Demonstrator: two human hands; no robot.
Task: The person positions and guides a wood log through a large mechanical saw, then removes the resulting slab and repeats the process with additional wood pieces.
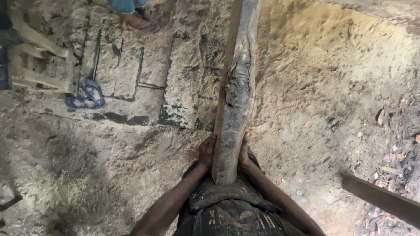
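Item: my left hand (pixel 206 153) and right hand (pixel 243 153) clamp the near end of a long, rough, grey-brown wooden plank (pixel 234 100); carrying step, steady push ahead next.

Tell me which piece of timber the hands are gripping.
The long rough plank running up the middle, clasped by left hand and right hand; the dark beam lies untouched at lower right.

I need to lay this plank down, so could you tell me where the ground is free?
Free: the sawdust floor right of the plank up to the dark beam, and the lower left ground. Crowded: upper left, with the wooden frame, blue sandal and another person's foot. Both hands grip the plank.
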